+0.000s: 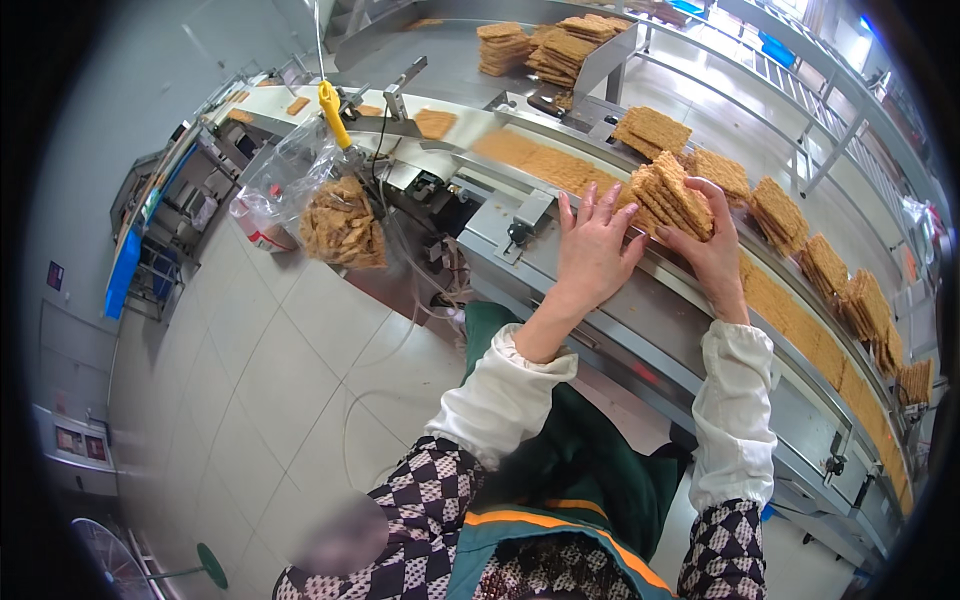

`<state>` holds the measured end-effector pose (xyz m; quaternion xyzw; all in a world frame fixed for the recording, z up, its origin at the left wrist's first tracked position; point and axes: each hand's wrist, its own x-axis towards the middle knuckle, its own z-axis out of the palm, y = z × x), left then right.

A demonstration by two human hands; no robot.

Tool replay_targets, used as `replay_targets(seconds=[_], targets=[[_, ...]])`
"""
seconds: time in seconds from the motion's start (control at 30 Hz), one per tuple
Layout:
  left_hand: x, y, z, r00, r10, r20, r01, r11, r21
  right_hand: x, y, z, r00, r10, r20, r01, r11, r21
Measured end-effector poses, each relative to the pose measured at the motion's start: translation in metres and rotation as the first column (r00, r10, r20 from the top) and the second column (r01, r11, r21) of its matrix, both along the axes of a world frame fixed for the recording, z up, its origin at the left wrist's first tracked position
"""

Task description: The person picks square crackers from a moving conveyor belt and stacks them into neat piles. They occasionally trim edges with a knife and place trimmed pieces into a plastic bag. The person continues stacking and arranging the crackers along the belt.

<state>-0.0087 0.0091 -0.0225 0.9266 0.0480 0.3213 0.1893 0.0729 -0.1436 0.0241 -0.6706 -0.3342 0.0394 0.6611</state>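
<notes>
Tilted over the conveyor channel, a small stack of golden-brown crispy slabs (671, 196) is gripped by my right hand (712, 247), thumb at its near side and fingers around the right. My left hand (596, 247) is spread palm down just to the left, its fingertips over the row of slabs on the belt; whether they press on it cannot be told. That row of slabs (540, 161) runs under both hands, blurred at the upper left, and continues as a line of slabs (795, 322) on the right.
Several slab piles (780, 214) line the conveyor's far rail. More stacks (570, 49) stand on the metal table beyond. Left of the conveyor, a clear plastic bag (341, 225) holds broken pieces beneath a hanging yellow-handled tool (334, 112). A metal bracket (529, 217) sticks up near my left hand.
</notes>
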Motion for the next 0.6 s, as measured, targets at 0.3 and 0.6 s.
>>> replay_targets(seconds=[0.3, 0.6], targets=[[0.0026, 0.0005, -0.0036, 1.000, -0.003, -0.005, 0.003, 1.000, -0.008, 0.0013, 0.0005, -0.0017, 0.998, -0.018, 0.066, 0.021, 0.998, -0.052], [0.0011, 0.0006, -0.0002, 0.999, -0.009, -0.033, 0.009, 1.000, -0.001, -0.0039, 0.0034, 0.0040, 0.915, -0.030, 0.401, 0.117, 0.974, -0.195]])
